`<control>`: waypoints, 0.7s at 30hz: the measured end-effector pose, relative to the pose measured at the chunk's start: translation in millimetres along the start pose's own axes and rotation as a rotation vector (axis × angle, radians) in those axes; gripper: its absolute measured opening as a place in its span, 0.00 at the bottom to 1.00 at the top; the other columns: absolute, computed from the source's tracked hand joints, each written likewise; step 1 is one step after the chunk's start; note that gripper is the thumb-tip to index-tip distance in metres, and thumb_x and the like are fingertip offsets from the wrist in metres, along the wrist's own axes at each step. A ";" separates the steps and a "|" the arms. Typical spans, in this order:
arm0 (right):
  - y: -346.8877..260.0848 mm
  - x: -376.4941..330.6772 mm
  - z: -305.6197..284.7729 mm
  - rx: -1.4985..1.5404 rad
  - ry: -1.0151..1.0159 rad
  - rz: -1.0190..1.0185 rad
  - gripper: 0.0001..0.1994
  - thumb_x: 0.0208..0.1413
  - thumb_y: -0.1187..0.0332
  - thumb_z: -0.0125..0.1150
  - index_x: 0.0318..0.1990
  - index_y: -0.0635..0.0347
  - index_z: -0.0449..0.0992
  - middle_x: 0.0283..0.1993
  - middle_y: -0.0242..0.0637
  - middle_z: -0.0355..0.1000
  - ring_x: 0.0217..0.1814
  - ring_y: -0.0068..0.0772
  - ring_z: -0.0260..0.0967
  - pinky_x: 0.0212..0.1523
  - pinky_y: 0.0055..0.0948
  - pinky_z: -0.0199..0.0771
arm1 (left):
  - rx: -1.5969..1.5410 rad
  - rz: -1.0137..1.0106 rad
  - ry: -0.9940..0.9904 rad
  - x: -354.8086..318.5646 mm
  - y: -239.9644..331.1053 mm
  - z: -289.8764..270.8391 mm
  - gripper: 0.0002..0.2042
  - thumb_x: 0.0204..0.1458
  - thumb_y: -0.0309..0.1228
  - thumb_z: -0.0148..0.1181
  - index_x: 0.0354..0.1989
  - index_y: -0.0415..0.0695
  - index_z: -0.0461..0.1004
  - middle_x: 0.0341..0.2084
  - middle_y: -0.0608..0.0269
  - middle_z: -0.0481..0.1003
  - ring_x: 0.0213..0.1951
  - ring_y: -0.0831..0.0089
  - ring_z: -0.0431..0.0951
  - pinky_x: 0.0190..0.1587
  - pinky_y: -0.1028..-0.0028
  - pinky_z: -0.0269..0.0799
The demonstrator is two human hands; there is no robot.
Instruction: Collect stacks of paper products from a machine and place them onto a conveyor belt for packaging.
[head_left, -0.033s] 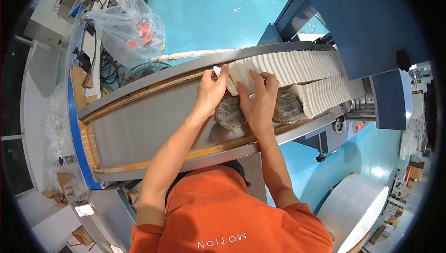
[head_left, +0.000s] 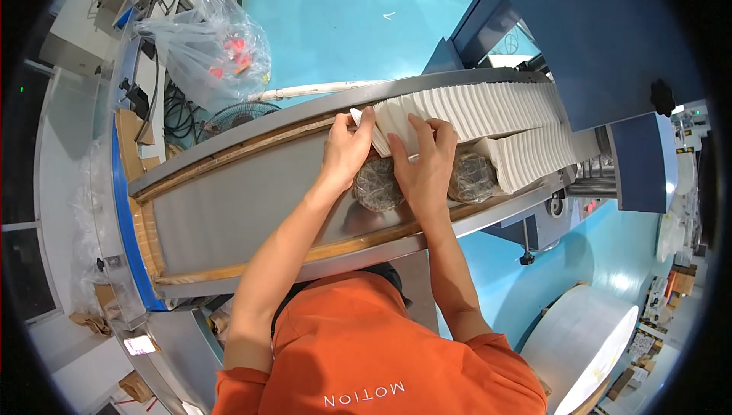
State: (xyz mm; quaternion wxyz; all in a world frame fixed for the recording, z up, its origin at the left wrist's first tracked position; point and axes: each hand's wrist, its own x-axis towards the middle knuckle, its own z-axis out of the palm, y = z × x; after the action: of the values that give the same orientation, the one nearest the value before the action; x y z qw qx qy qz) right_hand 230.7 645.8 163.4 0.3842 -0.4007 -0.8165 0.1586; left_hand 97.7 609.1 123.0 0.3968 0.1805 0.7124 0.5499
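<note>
Two rows of white folded paper napkins stand on edge along a metal trough [head_left: 229, 213]. The far row [head_left: 488, 106] reaches further left than the near row [head_left: 534, 159]. My left hand [head_left: 348, 152] pinches the left end of the far row, thumb and fingers at its outer face. On the top of that same row, my right hand [head_left: 428, 167] grips the napkins between thumb and bent fingers. One round block wrapped in clear tape [head_left: 377, 184] sits between my wrists. Another wrapped round block [head_left: 473, 178] rests against the near row's left end.
A blue machine [head_left: 595, 41] rises at the trough's right end. Wooden strips [head_left: 290, 256] line the trough's sides. Beyond it are a fan [head_left: 240, 115] and a clear plastic bag [head_left: 213, 41] with red scraps. A large white roll [head_left: 579, 346] stands at lower right.
</note>
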 end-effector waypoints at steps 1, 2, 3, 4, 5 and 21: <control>1.3 -0.4 1.2 0.004 0.008 -0.012 0.18 0.47 0.70 0.66 0.47 0.66 0.74 0.42 0.48 0.64 0.44 0.49 0.62 0.45 0.42 0.64 | 0.001 0.001 0.000 0.1 -1.6 -0.5 0.23 0.57 0.49 0.53 0.39 0.35 0.71 0.30 0.53 0.75 0.34 0.72 0.73 0.39 0.70 0.68; 2.1 -0.5 1.9 0.007 0.015 -0.024 0.19 0.47 0.69 0.66 0.47 0.67 0.73 0.42 0.48 0.64 0.43 0.49 0.61 0.44 0.42 0.63 | 0.000 0.034 -0.010 0.7 -5.2 -1.6 0.21 0.57 0.46 0.52 0.40 0.35 0.71 0.31 0.50 0.75 0.35 0.70 0.74 0.39 0.69 0.68; 1.4 0.4 1.0 0.009 0.015 -0.023 0.19 0.47 0.69 0.66 0.47 0.67 0.73 0.42 0.48 0.64 0.43 0.49 0.61 0.44 0.42 0.63 | -0.001 0.068 -0.020 1.6 -8.8 -2.5 0.20 0.58 0.44 0.50 0.41 0.35 0.70 0.32 0.47 0.76 0.36 0.67 0.75 0.39 0.68 0.68; -0.6 1.7 -0.4 0.011 0.012 -0.020 0.19 0.47 0.69 0.66 0.46 0.67 0.73 0.42 0.48 0.64 0.43 0.49 0.61 0.44 0.42 0.63 | 0.000 0.068 -0.018 3.4 -14.4 -3.5 0.20 0.58 0.44 0.50 0.41 0.35 0.70 0.32 0.47 0.76 0.36 0.67 0.75 0.39 0.68 0.68; -2.0 2.5 -0.9 0.013 0.009 -0.017 0.18 0.47 0.70 0.66 0.46 0.67 0.73 0.42 0.48 0.64 0.43 0.49 0.61 0.44 0.43 0.63 | 0.006 0.108 0.014 5.2 -19.9 -4.5 0.18 0.59 0.42 0.48 0.41 0.35 0.70 0.32 0.47 0.75 0.36 0.66 0.74 0.40 0.67 0.68; 4.7 0.7 3.7 -0.138 -0.003 -0.129 0.15 0.49 0.69 0.63 0.46 0.62 0.74 0.39 0.42 0.65 0.42 0.44 0.63 0.40 0.40 0.63 | -0.330 -0.067 0.031 -0.2 -24.7 -20.2 0.17 0.60 0.37 0.49 0.46 0.34 0.68 0.39 0.58 0.75 0.40 0.69 0.75 0.44 0.68 0.71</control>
State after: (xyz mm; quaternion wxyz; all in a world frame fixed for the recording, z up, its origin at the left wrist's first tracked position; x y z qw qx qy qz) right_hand 230.2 649.5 158.7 0.3637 -0.3728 -0.8501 0.0775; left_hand 86.9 587.8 101.8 0.4282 0.0806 0.6243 0.6485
